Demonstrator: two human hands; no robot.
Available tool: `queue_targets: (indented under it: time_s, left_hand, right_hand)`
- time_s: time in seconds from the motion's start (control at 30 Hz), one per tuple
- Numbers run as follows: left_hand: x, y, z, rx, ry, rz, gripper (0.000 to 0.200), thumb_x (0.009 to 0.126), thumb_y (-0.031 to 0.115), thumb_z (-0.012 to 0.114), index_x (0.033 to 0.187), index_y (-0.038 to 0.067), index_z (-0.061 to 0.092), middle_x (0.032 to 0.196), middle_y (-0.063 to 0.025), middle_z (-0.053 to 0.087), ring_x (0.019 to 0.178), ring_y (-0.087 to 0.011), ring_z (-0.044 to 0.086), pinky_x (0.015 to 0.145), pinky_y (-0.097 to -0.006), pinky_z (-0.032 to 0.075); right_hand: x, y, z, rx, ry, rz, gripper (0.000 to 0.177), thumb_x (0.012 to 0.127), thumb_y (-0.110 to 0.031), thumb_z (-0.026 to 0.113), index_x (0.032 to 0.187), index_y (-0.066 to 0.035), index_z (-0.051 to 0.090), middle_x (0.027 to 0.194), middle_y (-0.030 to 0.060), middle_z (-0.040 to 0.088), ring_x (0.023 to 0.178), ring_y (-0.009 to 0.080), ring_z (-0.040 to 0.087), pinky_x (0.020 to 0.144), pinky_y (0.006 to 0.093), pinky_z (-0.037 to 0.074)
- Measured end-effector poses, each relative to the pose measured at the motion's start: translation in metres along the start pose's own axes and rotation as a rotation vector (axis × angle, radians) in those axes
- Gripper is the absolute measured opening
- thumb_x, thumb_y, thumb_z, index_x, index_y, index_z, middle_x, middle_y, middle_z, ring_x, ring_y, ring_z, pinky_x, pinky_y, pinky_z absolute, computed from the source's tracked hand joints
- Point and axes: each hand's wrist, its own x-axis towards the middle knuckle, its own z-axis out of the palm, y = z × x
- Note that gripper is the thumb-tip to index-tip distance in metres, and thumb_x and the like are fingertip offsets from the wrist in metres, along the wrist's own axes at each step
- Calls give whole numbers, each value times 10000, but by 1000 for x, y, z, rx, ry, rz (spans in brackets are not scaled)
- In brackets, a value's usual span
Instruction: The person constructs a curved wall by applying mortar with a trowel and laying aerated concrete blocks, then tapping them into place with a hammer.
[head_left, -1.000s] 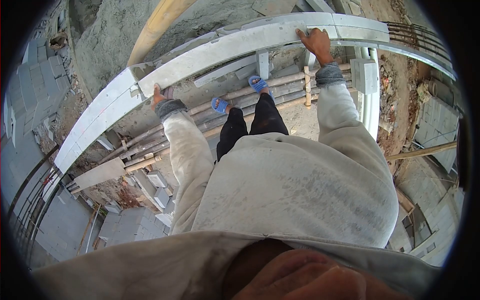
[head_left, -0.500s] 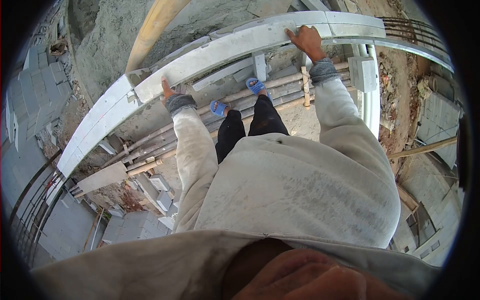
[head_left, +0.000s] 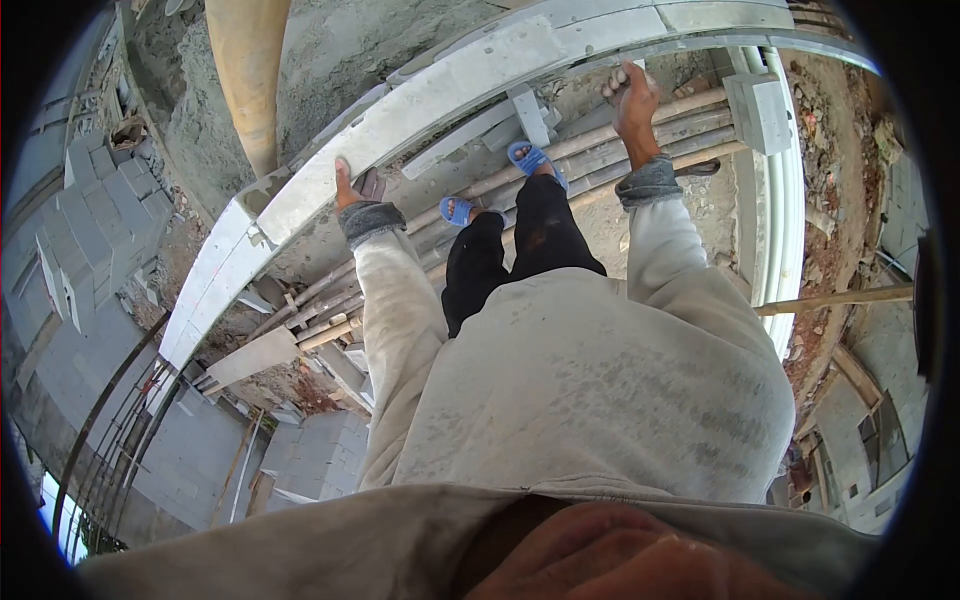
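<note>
A curved-looking row of pale aerated concrete blocks [head_left: 690,17] crosses the view in front of me. My left hand [head_left: 352,188] grips the near edge of a long pale block [head_left: 440,105] in this row, its thumb on top and its fingers down the near side, partly hidden. My right hand [head_left: 635,103] is off the row, just on the near side of it. Its fingers are curled in and look dusty grey, with nothing visible in them.
My feet in blue sandals [head_left: 530,160] stand on bamboo poles [head_left: 690,128] below. A thick yellowish pole [head_left: 250,80] rises beyond the row. White pipes [head_left: 782,220] run at right, by a grey block [head_left: 757,112]. Stacked blocks [head_left: 100,230] stand lower left.
My right hand has come off the top of the row toward me and its fingers have curled in. My left hand stays on the long block. The whole view has shifted slightly.
</note>
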Motion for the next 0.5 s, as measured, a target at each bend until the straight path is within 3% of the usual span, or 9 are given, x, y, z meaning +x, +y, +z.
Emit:
queue_targets:
  time_s: [0.07, 0.13, 0.2, 0.27, 0.33, 0.43, 0.5]
  left_hand:
    - [-10, 2, 3, 40, 3, 36, 1012, 636, 548, 776, 1399, 124, 263, 1347, -235, 350, 1188, -374, 473, 961, -516, 386]
    - [-5, -2, 1, 49, -9, 43, 1020, 633, 558, 772, 1404, 145, 247, 1360, -218, 334, 1195, -371, 465, 974, -526, 364]
    - [-15, 0, 9, 48, 33, 70, 990, 624, 553, 782, 1390, 147, 304, 1328, -203, 388, 1195, -356, 464, 975, -510, 369]
    - [-11, 1, 8, 79, 25, 63, 989, 625, 565, 775, 1390, 161, 297, 1330, -198, 379, 1196, -361, 461, 978, -526, 364]
    - [-11, 1, 5, 87, 13, 66, 987, 626, 565, 774, 1391, 167, 294, 1328, -202, 380, 1198, -362, 459, 979, -528, 363]
    - [-12, 2, 6, 99, 8, 56, 985, 629, 559, 773, 1393, 168, 291, 1332, -207, 378, 1203, -357, 455, 979, -529, 360]
    - [-11, 2, 4, 79, 26, 43, 978, 631, 552, 773, 1393, 171, 293, 1330, -212, 382, 1207, -353, 452, 979, -524, 360]
  right_hand:
    - [45, 26, -27, 525, 96, 431, 366, 869, -223, 504, 538, -117, 389, 484, -11, 330, 414, 122, 332, 426, 260, 312]
    - [91, 30, -31, 853, -46, 395, 408, 868, -173, 448, 520, -171, 236, 502, -34, 207, 422, 99, 213, 433, 245, 225]
    - [138, 70, -30, 1047, -79, 301, 348, 852, -266, 456, 546, -145, 342, 456, 10, 269, 363, 142, 257, 348, 291, 223]
    - [148, 117, -4, 1029, -201, 371, 301, 847, -255, 460, 572, -168, 372, 464, -2, 293, 374, 138, 295, 350, 272, 237]
    - [122, 152, 42, 954, -139, 604, 357, 853, -232, 441, 541, -178, 276, 462, -16, 216, 372, 122, 226, 348, 259, 192]
    - [146, 176, -14, 1188, -285, 411, 228, 799, -269, 549, 662, -104, 473, 505, 49, 417, 413, 215, 414, 382, 340, 333]
    - [122, 100, -29, 943, -298, 443, 399, 842, -181, 460, 511, -178, 237, 484, -30, 211, 403, 99, 209, 416, 251, 229]
